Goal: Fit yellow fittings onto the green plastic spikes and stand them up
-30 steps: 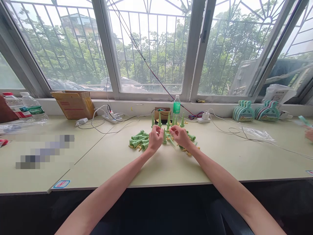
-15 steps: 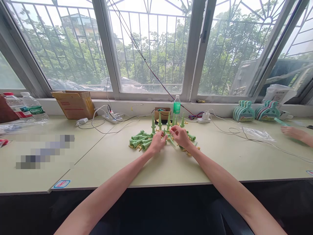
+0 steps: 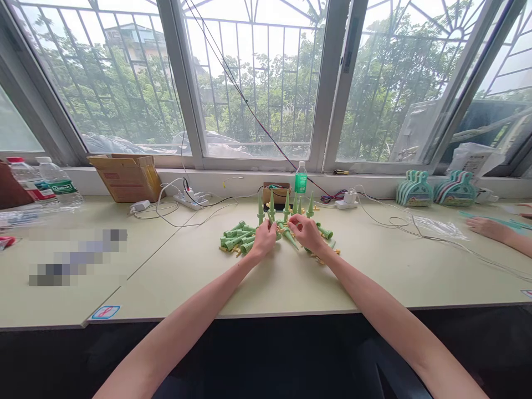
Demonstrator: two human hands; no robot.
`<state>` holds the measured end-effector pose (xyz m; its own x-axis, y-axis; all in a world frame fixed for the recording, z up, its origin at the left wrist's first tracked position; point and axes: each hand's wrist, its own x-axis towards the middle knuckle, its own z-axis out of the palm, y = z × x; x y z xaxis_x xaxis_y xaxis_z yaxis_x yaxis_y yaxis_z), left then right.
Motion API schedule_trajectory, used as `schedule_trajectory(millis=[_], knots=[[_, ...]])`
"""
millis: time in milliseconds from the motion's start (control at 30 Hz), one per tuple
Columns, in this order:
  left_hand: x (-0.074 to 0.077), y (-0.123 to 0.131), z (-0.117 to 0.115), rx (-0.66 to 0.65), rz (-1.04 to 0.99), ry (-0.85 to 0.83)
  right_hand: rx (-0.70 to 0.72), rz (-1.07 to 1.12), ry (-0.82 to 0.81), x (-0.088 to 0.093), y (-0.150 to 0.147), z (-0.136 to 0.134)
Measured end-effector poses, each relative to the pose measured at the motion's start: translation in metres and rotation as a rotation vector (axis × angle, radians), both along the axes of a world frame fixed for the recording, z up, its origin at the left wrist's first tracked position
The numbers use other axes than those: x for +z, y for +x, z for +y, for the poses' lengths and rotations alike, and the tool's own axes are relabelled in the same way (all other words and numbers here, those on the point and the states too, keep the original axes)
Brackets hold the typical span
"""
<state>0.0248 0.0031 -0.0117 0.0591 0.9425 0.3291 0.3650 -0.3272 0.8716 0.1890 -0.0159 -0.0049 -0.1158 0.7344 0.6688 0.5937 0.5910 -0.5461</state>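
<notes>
At frame centre, left hand (image 3: 264, 238), fingers curled closed round tilted green cone-tipped piece (image 3: 270, 218). Right hand (image 3: 306, 231) just beside, thumb and fingertips nearly meeting; cannot tell what they hold. Beyond hands, upright green cones (image 3: 286, 204). Left of centre, heap of hollow green pieces (image 3: 236, 238) on pale tabletop (image 3: 187, 277).

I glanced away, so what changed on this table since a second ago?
The left hand now seems to hold a green cone; the one that stood beside it has left its spot. At right, a co-worker's hand came further into view. The right hand and the standing cones behind stayed put.
</notes>
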Motion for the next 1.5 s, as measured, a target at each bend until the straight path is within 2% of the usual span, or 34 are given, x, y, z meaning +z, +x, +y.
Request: schedule_trajectory(millis=[300, 567, 900, 1500], knots=[[0.001, 0.001, -0.001, 0.020, -0.096, 0.002, 0.044, -0.016, 0.000, 0.000, -0.002, -0.002], [0.004, 0.003, -0.005, -0.021, -0.088, 0.011, 0.082, -0.027, -0.019, -0.001, -0.003, -0.002], [0.005, 0.002, -0.009, -0.063, -0.054, 0.108, 0.145, -0.046, -0.040, -0.005, -0.003, 0.002], [0.007, 0.002, -0.011, -0.118, -0.092, 0.102, 0.175, -0.042, -0.056, -0.005, -0.002, 0.001]])
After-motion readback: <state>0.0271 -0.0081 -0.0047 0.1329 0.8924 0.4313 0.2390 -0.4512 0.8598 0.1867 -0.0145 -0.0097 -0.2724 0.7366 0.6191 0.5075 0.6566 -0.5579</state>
